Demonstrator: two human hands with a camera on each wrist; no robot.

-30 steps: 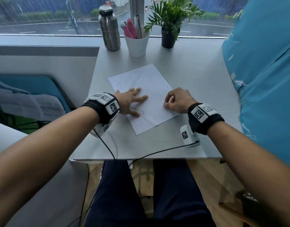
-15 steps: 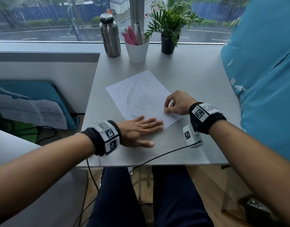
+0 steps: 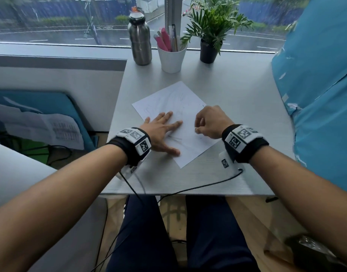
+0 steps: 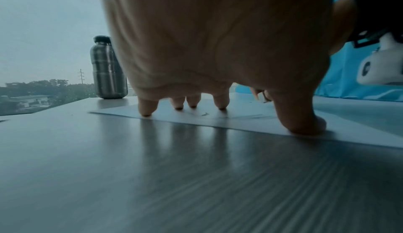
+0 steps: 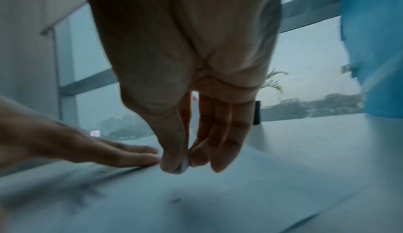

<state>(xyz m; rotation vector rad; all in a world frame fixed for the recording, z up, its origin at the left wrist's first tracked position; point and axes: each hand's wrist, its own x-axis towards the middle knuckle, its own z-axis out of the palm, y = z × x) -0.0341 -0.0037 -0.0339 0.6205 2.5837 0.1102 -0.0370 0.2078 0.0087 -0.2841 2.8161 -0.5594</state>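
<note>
A white sheet of paper (image 3: 180,107) with faint pencil marks lies slantwise on the grey table (image 3: 237,99). My left hand (image 3: 163,130) lies flat on the sheet's near left part, fingers spread. In the left wrist view its fingertips (image 4: 146,111) and thumb press the paper (image 4: 240,121). My right hand (image 3: 208,122) rests at the sheet's right edge with fingers curled. Its thumb and forefinger pinch a small pale object (image 5: 183,167) against the paper (image 5: 218,202); what the object is cannot be told. The left hand's fingers (image 5: 130,157) lie just beside that pinch.
At the table's far edge by the window stand a steel bottle (image 3: 139,40), a white cup of pens (image 3: 171,57) and a potted plant (image 3: 210,36). A blue surface (image 3: 316,95) borders the table's right side. Wrist cables (image 3: 188,190) trail over the near edge.
The left hand slid back off the sheet toward the table's near edge, then returned flat onto the paper. The right hand has stayed at the sheet's right edge, still pinching.
</note>
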